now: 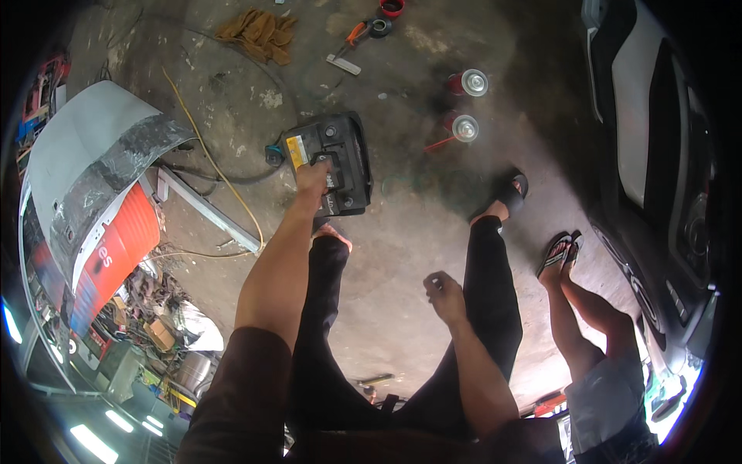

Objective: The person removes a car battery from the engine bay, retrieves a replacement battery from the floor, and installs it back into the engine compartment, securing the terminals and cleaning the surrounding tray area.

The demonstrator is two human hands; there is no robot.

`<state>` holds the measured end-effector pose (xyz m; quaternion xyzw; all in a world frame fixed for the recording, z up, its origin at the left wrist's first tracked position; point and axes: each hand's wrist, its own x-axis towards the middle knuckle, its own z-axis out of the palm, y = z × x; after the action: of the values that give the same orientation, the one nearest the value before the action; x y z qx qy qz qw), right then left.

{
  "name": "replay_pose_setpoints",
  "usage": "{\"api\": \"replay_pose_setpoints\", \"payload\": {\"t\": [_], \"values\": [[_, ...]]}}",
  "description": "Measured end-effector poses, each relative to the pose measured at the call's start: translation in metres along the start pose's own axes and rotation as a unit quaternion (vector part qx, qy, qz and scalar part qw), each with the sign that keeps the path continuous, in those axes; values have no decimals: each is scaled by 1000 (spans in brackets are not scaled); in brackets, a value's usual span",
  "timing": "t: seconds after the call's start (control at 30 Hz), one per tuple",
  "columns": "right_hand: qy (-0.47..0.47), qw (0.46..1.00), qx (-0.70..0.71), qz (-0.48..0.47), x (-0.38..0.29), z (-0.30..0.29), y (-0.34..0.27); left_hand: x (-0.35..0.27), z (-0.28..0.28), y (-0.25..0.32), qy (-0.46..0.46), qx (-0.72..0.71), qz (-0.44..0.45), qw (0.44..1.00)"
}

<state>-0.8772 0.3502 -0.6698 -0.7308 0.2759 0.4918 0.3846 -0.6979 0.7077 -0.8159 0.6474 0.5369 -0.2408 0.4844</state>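
Observation:
A black car battery with a yellow label and two round terminals is near the middle of the view, just ahead of my left foot. My left hand is closed around the carrying handle on its top; whether the battery touches the floor, I cannot tell. My right hand hangs beside my right knee with its fingers curled, and no object shows in it. Two red spray cans stand on the concrete floor ahead and to the right, the nearer one with a red straw.
Orange-handled pliers, a roll of tape and a brown cloth lie farther ahead. At left, a car body panel rests by a red drum; a yellow hose crosses the floor. Another person's legs and a car are at right.

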Motion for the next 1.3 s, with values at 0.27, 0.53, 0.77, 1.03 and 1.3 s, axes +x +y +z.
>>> {"api": "replay_pose_setpoints", "payload": {"t": [0.27,0.53,0.77,1.03,1.3], "values": [[-48,966,254,29,11,-4,-45,-221,-67,42,-11,89,-2,996],[-357,729,583,-47,-202,-11,-159,-586,-196,161,-120,63,74,988],[-603,450,632,-186,-295,-143,-190,-729,-162,257,-92,290,396,866],[-262,703,588,-302,-412,-393,-239,-894,-60,354,-141,-59,347,925],[-98,680,629,-364,-481,-599,-235,-1008,82,498,-392,-40,401,827]]}}
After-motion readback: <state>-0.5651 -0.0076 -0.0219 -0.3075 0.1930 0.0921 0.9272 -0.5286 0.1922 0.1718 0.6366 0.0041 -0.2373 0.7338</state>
